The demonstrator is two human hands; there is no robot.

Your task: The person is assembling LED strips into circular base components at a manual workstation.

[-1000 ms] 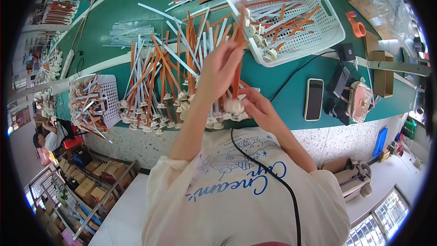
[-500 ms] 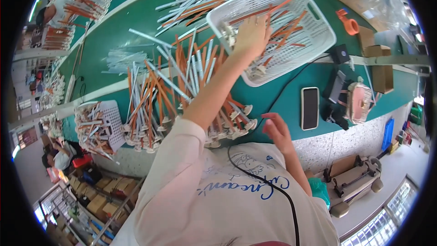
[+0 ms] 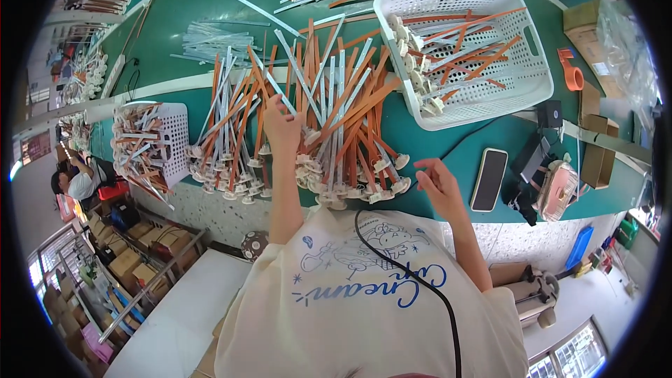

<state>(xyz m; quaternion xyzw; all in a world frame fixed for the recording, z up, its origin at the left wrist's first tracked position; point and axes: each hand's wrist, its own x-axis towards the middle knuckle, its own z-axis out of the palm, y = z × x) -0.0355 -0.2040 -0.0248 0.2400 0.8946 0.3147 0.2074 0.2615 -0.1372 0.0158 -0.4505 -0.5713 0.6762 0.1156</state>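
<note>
My left hand [image 3: 282,126] hovers at the middle of a pile of thin orange and silvery-white strips [image 3: 336,91] with pale round end pieces. Its fingers are loosely bent and apart, close to a white strip; I see nothing gripped in them. Just right of this hand, a wide orange strip [image 3: 364,108] slants across the pile, a pale end piece beside my fingers. My right hand [image 3: 439,183] is raised near the table's front edge, empty, with its fingers apart. A white perforated basket [image 3: 483,115] at the back right contains more strips, their pale ends gathered at its left side.
Another white basket [image 3: 176,136] full of strips stands at the left. Loose clear strips [image 3: 213,42] lie behind the pile. On the right are a phone [image 3: 489,180], an orange tape dispenser [image 3: 572,73], a pink pouch [image 3: 560,185] and cardboard boxes [image 3: 600,150]. A black cable [image 3: 420,280] hangs over my shirt.
My left hand has come out of the right basket and moved left and nearer, over the pile. An orange strip now lies slantwise there. My right hand stays near the front edge.
</note>
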